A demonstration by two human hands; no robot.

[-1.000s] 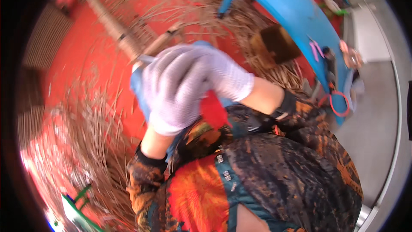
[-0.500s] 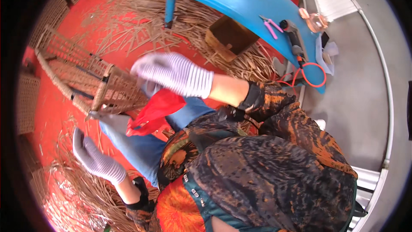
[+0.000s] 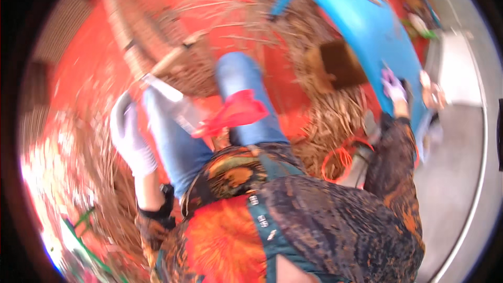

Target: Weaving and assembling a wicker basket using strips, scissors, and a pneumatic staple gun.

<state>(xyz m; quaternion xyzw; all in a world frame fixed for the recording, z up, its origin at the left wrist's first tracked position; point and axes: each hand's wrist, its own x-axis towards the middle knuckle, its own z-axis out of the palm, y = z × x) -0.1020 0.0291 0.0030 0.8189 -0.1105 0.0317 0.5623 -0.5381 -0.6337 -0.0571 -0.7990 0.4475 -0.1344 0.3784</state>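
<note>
Head view swings right: I see the blue table (image 3: 361, 26), where the right hand (image 3: 394, 88) has now reached out, fingers too blurred to tell. Left hand (image 3: 131, 136) has dropped beside the thigh, fingers together, empty. Red cloth (image 3: 236, 112) stays on my lap.

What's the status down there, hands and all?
Left hand gloved, open, beside the knee, holding nothing. Right hand gloved, reaching onto the blue table; grip blurred. Red cloth on lap. Straw all around.
</note>
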